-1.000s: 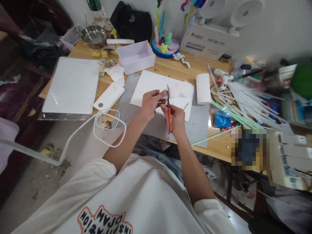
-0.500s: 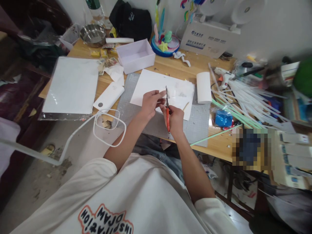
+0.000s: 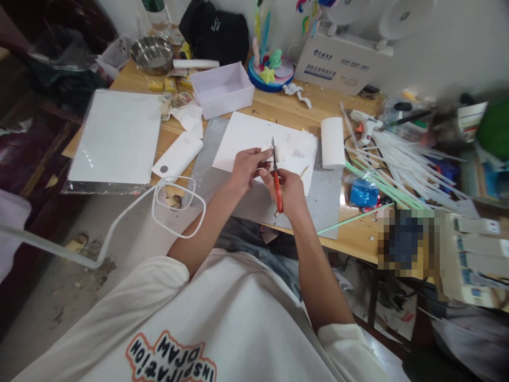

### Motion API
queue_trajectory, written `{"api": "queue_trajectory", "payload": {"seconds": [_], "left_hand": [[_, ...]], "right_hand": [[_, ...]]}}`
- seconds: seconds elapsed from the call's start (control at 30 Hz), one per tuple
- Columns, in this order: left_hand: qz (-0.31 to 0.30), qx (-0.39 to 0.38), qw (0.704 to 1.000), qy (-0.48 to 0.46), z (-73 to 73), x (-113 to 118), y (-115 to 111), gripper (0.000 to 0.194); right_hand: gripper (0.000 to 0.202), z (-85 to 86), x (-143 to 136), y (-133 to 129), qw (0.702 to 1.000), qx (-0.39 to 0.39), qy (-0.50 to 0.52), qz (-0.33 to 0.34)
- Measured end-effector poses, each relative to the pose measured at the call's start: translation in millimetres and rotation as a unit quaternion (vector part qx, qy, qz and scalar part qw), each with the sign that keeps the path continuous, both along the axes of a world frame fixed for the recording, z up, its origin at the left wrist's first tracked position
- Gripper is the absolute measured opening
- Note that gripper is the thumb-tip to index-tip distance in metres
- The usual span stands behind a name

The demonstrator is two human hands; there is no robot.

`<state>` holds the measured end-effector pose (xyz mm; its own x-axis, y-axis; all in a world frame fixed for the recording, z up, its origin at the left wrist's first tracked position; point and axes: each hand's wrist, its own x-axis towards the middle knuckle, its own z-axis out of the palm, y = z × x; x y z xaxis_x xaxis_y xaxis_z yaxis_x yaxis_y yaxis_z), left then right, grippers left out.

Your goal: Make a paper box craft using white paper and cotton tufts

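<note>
My right hand (image 3: 292,193) is closed around the red handles of a pair of scissors (image 3: 279,195), whose dark blades point away from me. Just left of the blades, my left hand (image 3: 247,168) pinches a small whitish piece (image 3: 268,150), partly hidden by the fingers. Both hands are over the near edge of a white paper sheet (image 3: 234,135), which lies on a grey cutting mat (image 3: 210,154). A thin pale strip (image 3: 304,172) lies on the sheet by my right hand.
Left of the mat are a white power bank-like device (image 3: 181,154) with a cable and a bagged white sheet (image 3: 119,138). Behind stand a lilac box (image 3: 225,95) and a metal bowl (image 3: 151,55). At right are a white roll (image 3: 332,143), a glue gun (image 3: 368,127) and pale strips (image 3: 401,159).
My right hand has shifted slightly right and turned with the scissors, and the handles look more tilted. My left hand has barely moved.
</note>
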<state>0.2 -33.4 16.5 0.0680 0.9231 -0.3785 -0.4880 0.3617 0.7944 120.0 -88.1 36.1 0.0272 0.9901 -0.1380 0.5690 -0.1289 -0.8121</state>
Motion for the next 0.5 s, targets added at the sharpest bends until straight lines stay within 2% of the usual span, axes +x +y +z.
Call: {"api": "queue_trajectory", "payload": {"seconds": [0.13,0.3,0.5], "left_hand": [[-0.012,0.002,1.0,0.005,1.5,0.2,-1.7,0.029],[-0.016,-0.006,1.0,-0.006,2.7,1.8,-2.9,0.027],[-0.013,-0.028,0.999,-0.033,-4.4,3.0,-1.8,0.026]], "right_hand": [[0.052,2.1,-0.1,0.9,1.0,-0.006,0.012,-0.003],[0.06,-0.5,-4.9,3.1,0.998,0.042,-0.03,-0.031],[0.062,-8.8,-6.0,5.7,0.997,0.059,-0.037,-0.043]]}}
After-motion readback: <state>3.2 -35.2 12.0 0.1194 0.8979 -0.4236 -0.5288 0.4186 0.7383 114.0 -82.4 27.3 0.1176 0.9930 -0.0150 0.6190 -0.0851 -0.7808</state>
